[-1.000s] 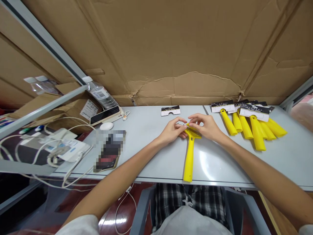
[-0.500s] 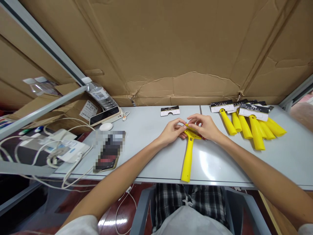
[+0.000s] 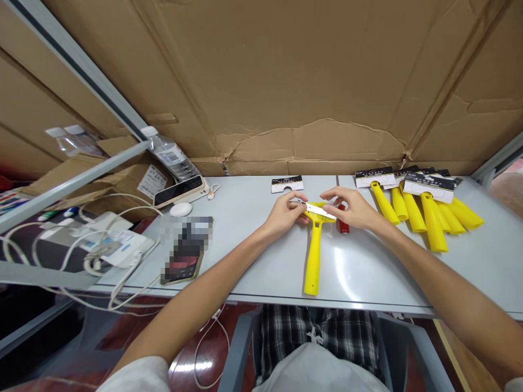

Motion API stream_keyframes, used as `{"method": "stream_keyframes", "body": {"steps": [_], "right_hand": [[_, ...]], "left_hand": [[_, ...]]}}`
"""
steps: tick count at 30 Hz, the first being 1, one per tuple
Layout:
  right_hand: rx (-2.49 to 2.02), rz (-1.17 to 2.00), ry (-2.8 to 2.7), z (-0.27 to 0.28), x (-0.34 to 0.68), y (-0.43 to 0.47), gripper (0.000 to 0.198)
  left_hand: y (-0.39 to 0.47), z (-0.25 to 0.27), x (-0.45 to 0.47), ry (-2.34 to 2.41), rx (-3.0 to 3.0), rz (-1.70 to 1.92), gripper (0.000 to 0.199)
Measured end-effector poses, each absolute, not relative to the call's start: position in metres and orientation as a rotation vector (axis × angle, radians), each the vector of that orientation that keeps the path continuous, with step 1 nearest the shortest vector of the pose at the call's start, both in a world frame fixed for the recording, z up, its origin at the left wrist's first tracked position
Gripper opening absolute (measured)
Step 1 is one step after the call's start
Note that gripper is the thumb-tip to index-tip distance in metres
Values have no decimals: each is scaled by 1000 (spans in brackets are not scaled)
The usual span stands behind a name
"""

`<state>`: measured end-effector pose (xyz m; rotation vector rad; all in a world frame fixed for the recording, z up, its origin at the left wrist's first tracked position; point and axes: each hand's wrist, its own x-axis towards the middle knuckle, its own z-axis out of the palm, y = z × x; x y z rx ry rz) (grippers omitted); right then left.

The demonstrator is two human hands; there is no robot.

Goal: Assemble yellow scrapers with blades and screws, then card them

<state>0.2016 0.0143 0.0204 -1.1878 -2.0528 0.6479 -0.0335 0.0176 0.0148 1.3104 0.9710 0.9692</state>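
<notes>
A yellow scraper (image 3: 314, 256) lies on the table with its handle toward me. Along its wide head runs a bright, flat blade strip (image 3: 320, 211). My left hand (image 3: 284, 216) is closed at the head's left end, thumb and fingertips pinching there. My right hand (image 3: 350, 208) has its thumb on the strip near the right end, its fingers curved above. Under the right hand shows a red cylindrical piece (image 3: 344, 222), like a tool handle; the rest of it is hidden by the fingers.
Several yellow handles (image 3: 433, 226) with black-and-white cards (image 3: 429, 187) lie at the right. One loose card (image 3: 286, 183) is at the back. On the left are a phone (image 3: 183, 253), another phone (image 3: 178, 190), a bottle (image 3: 171, 155), a power strip (image 3: 118, 245) and cables.
The bright strip now shows along the scraper head, where my fingers hid it before. The right hand has lifted slightly, and more of the red piece is visible.
</notes>
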Motion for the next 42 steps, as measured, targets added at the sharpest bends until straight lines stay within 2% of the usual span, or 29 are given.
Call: {"method": "stream_keyframes", "body": {"steps": [3,5,11,14,22,28,42], "right_hand": [[-1217,633,-2060,21,206,17,45],[-1246,741,-1983,20,207,18,46],[-1270,1509,-1410,22,192,12,50],[-1225,1704,-1111,26,178,4,42],[-1390,1581,-1258,35,171,-7,38],[-1333,1684,-1128,29,174,0,31],[-1242,1751,-1096,9,187,16,42]], "left_hand": [[20,19,-38,951,1325,1053,26],[22,21,-40,939,1332,1111,28],[23,19,-40,918,1328,1132,35],[24,19,-41,921,1319,1155,36],[24,21,-43,923,1341,1152,38],[23,16,-39,921,1306,1116,35],[24,8,-34,948,1252,1093,35]]}}
